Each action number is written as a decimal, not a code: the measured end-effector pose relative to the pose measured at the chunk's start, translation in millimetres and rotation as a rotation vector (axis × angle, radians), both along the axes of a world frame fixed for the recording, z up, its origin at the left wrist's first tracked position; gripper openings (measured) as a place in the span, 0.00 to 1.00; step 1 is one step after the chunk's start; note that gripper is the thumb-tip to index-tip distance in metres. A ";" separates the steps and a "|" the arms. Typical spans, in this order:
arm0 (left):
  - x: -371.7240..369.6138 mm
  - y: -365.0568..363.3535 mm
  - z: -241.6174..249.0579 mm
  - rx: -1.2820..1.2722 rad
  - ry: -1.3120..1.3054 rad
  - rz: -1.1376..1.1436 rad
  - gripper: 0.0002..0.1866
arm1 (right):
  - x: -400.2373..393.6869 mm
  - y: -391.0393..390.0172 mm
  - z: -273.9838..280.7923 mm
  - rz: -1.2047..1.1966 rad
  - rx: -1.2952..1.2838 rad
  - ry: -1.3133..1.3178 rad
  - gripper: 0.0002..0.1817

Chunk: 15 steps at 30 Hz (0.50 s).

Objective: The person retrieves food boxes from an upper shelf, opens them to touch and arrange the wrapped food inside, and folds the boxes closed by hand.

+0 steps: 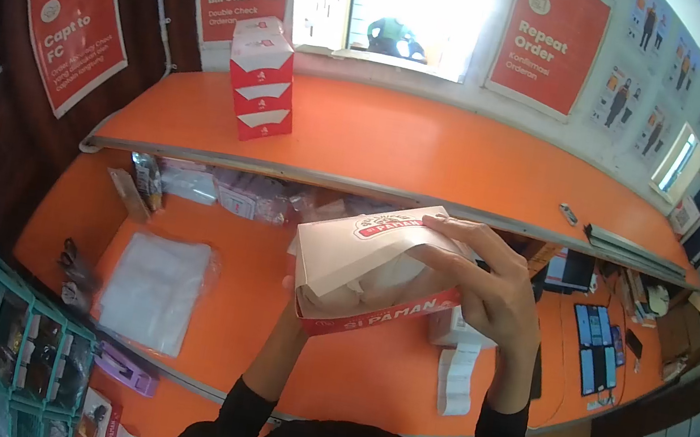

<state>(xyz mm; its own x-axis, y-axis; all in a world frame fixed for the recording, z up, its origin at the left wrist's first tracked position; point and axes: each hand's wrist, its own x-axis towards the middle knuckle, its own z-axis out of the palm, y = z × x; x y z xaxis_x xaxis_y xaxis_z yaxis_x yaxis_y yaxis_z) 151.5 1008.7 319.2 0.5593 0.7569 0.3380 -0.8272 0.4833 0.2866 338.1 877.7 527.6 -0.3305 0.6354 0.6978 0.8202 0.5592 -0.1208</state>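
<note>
A white and red cardboard food box (366,262) printed "Si Paman" is held up in front of me, tilted. Its lid is partly raised along the front, and pale paper-like material shows inside. My left hand (289,287) supports the box from its left and underside, with most of its fingers hidden behind the cardboard. My right hand (490,280) grips the right end, its fingers bent over the lid and its front edge. Behind the box, partly covered, a white receipt printer (451,327) has a long paper strip (457,379) hanging out.
Three similar boxes (262,83) stand stacked on the upper orange shelf (399,135). Clear plastic bags (153,293) and scissors (71,258) lie left on the lower counter. A green wire rack (24,342) stands at lower left. Phones (593,350) and cables are at right.
</note>
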 end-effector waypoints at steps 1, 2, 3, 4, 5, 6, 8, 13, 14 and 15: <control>2.4 -2.2 -4.0 0.007 -0.008 -0.033 0.50 | 2.2 -3.4 -0.8 -0.011 0.036 -0.048 0.24; 5.8 -3.9 -8.1 0.020 -0.016 -0.074 0.50 | 4.1 -7.4 -1.7 -0.022 0.072 -0.096 0.23; 9.5 -5.4 -11.7 0.028 -0.025 -0.114 0.50 | 5.9 -12.1 -2.8 -0.040 0.066 -0.103 0.23; 13.3 -7.8 -15.7 0.037 -0.033 -0.154 0.50 | 7.6 -17.3 -4.1 -0.049 0.099 -0.134 0.23; 16.8 -10.5 -19.1 0.049 -0.042 -0.194 0.50 | 9.1 -22.6 -6.0 -0.059 0.132 -0.164 0.22; 20.3 -12.5 -21.6 0.059 -0.049 -0.231 0.50 | 10.0 -28.5 -9.3 -0.083 0.146 -0.177 0.20; 27.3 -17.8 -28.0 0.075 -0.063 -0.306 0.50 | 12.8 -41.9 -16.0 -0.120 0.145 -0.186 0.19; 42.7 -32.5 -43.2 0.108 -0.096 -0.484 0.51 | 10.6 -73.8 -31.3 -0.183 0.184 -0.138 0.16; 46.2 -36.1 -47.5 0.110 -0.105 -0.518 0.51 | 8.5 -77.9 -34.7 -0.223 0.233 -0.161 0.15; 48.8 -39.7 -52.3 0.116 -0.110 -0.547 0.51 | 6.8 -83.1 -39.3 -0.245 0.224 -0.164 0.15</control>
<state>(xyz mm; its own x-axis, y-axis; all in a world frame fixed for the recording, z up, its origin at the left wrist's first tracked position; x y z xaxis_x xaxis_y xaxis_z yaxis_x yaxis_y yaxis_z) 200.3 969.1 266.9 0.8164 0.3215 0.4798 -0.4932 0.8203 0.2895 344.9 794.6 488.3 -0.3065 0.5470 0.7790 0.9313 0.3416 0.1266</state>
